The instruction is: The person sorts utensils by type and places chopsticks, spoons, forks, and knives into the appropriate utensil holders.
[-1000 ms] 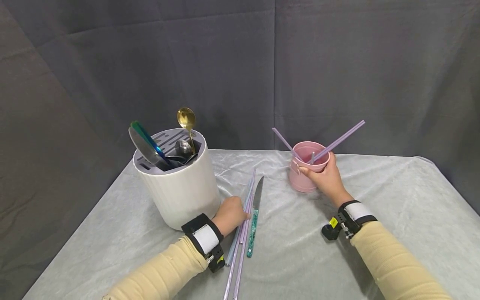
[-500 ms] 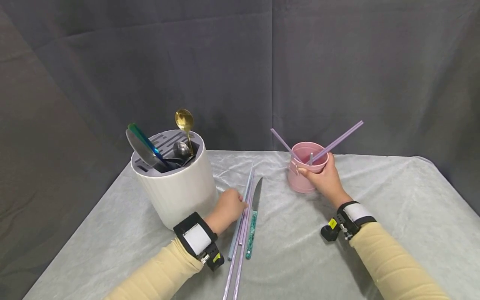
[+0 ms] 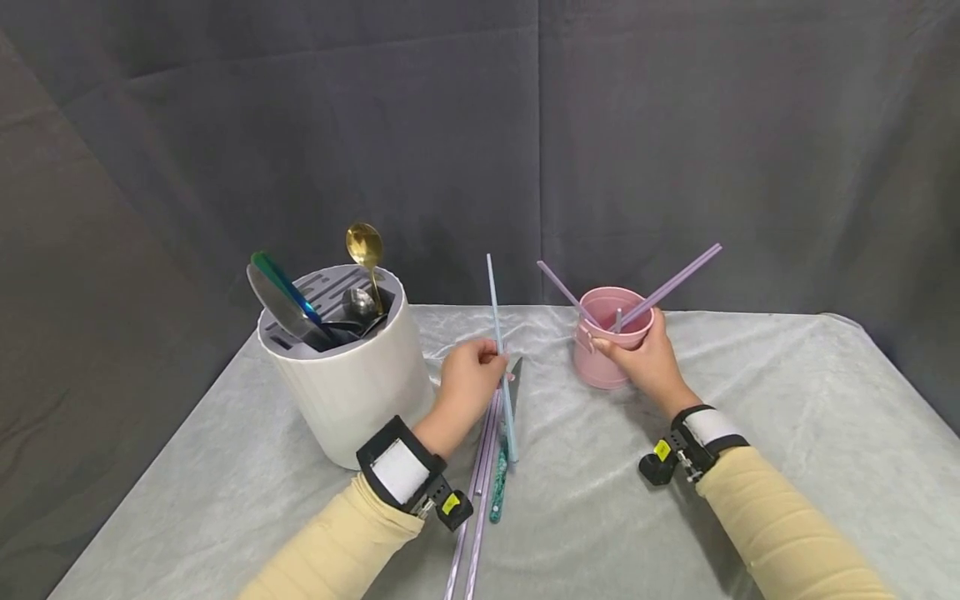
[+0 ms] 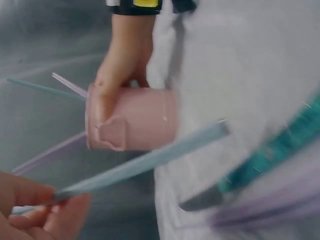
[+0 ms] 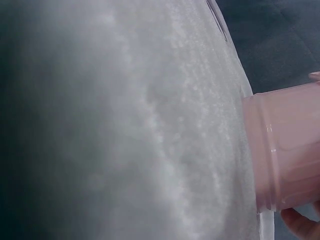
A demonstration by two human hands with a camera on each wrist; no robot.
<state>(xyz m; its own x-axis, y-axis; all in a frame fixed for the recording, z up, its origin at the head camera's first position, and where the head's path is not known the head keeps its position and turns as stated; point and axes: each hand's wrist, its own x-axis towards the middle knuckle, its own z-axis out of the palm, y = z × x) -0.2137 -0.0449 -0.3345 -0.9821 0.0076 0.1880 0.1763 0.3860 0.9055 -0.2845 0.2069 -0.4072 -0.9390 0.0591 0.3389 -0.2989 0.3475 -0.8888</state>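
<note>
My left hand (image 3: 467, 379) pinches a pale blue chopstick (image 4: 150, 159) between thumb and fingers, raised and slanting above the table. In the head view it overlaps a knife (image 3: 499, 483) with a green marbled handle. Purple chopsticks (image 3: 472, 542) lie beside that knife. My right hand (image 3: 652, 363) grips a small pink bucket (image 3: 594, 367) around its side, thumb near the rim. Purple chopsticks (image 3: 681, 278) lean out of the bucket, along with a short greyish end. In the right wrist view, the bucket's lower part (image 5: 285, 150) and a fingertip show.
A large white utensil holder (image 3: 352, 400) with a grey slotted top stands at left. It holds a gold spoon (image 3: 364, 244), a knife blade (image 3: 281, 302) and other utensils. A pale cloth (image 3: 600, 517) covers the table, with a dark curtain (image 3: 675, 150) behind.
My left hand has lifted the pale blue chopstick from beside the purple ones, moving it up and away from me and slightly right. The right hand keeps its grip on the bucket.
</note>
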